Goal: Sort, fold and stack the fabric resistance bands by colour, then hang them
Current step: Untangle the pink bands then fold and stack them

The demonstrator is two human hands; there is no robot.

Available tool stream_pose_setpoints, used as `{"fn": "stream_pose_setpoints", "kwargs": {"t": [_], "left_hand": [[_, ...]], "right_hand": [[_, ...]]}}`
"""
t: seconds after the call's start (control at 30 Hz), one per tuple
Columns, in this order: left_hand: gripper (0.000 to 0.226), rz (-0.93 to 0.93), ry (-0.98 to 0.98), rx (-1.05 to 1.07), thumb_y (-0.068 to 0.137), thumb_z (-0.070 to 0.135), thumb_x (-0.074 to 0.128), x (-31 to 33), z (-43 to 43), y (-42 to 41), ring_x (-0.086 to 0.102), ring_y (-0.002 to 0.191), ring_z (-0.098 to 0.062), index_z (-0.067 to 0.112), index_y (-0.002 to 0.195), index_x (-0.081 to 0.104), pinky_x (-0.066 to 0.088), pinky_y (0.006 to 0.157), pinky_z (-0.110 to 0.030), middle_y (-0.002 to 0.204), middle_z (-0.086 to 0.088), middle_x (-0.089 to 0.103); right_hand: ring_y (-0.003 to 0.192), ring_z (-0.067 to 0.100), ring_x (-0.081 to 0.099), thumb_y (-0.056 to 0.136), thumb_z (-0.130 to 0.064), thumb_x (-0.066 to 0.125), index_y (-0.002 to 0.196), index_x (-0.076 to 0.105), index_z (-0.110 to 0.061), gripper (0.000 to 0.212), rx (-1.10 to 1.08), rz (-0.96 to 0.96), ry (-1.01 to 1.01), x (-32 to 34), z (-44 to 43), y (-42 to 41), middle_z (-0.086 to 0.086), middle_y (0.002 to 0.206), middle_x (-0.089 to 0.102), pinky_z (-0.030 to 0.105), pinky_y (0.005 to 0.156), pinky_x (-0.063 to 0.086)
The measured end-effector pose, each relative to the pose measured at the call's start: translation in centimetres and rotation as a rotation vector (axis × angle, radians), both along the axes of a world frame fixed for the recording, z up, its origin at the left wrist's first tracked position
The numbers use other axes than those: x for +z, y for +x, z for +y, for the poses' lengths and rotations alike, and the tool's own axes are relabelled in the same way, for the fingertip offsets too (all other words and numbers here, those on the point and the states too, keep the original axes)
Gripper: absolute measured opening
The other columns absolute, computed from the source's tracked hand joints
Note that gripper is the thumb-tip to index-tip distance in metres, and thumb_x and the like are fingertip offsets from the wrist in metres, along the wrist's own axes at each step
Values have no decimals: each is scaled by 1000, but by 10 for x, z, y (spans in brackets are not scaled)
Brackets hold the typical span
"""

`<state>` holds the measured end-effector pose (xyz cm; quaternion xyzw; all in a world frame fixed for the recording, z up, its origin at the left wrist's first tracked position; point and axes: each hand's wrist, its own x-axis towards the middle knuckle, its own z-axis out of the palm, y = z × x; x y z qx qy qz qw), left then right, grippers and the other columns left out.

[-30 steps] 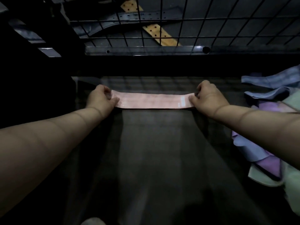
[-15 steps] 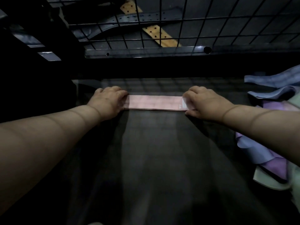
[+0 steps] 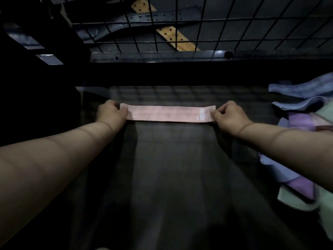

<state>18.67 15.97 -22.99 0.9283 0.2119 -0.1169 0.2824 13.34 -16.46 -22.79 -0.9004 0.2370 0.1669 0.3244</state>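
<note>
Dark bench (image 3: 171,186) fills the middle and lower frame, giving a flat surface to press a band against. Across the top runs a wire grid (image 3: 216,29), and I'd guess that's the hanging spot for later. At the right edge sits a loose pile of bands (image 3: 295,179), blue, purple and pale green all tangled together, so the sorting looks far from done.

Now the centre: a pink band (image 3: 169,114) lies stretched crosswise on the bench, just above mid-frame and well apart from the pile. The left hand (image 3: 111,113) pinches its left end and the right hand (image 3: 229,112) pinches its right end, with fingers (image 3: 214,112) curled tight on the fabric at both sides. Holding the two ends pulls it straight and smooth, I'd say, so the edges line up before a fold. A small white label (image 3: 202,113) shows near the right end, face up. Next call, by my reading: bring one end over to meet the other.
</note>
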Motion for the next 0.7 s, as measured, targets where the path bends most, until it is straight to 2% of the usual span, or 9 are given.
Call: {"fn": "stream_pose_setpoints", "kwargs": {"t": [0.1,0.2,0.3,0.4,0.47,0.53,0.63,0.7], "left_hand": [[30,-5,-79,104,94,27,63,-4,-1,-1,65,105,-30,5,114,68,51,96,-36,113,-15,69],[25,-10,-53,109,93,22,64,-5,-3,0,66,103,-30,5,111,69,52,95,-37,110,-16,70],[29,31,-23,104,94,25,62,-4,-1,1,64,107,-32,5,113,67,50,97,-36,113,-16,68],[41,39,163,42,90,35,58,6,-5,-2,53,117,-42,6,119,61,45,102,-41,126,-23,56],[45,-9,247,-59,90,34,58,17,-20,-8,44,125,-43,8,126,56,38,107,-43,134,-24,46],[48,-64,232,-155,90,31,60,30,-43,-13,38,130,-40,10,132,52,31,111,-42,138,-23,42],[48,-71,168,-321,88,30,64,39,-85,-23,41,127,-37,10,131,55,32,111,-40,133,-21,47],[46,-60,104,-450,87,29,65,44,-112,-39,44,123,-35,9,129,57,33,110,-39,129,-19,50]], "right_hand": [[104,28,59,96,-37,57,98,60,-10,28,0,-9,-8,1,3,1,6,99,60,24,78,37],[105,28,59,96,-36,57,100,62,-8,29,4,-14,-32,0,6,1,9,104,65,24,77,36],[107,29,59,94,-35,59,104,61,-8,29,-11,-1,-26,1,7,1,12,111,65,25,82,40],[111,29,58,91,-39,61,112,55,-10,36,-52,14,47,3,7,-1,13,120,59,29,93,43],[113,30,57,89,-38,63,110,55,-17,31,-16,33,34,6,-1,-7,14,125,54,33,100,44],[121,31,50,87,-36,65,112,57,-21,30,111,78,-77,13,-16,-21,12,132,46,35,105,40],[138,32,24,87,-37,64,125,53,-26,41,335,126,-399,29,-55,-57,8,149,21,41,109,28],[146,32,7,87,-40,61,133,45,-28,50,402,172,-519,32,-88,-82,10,158,5,48,112,20]]}}
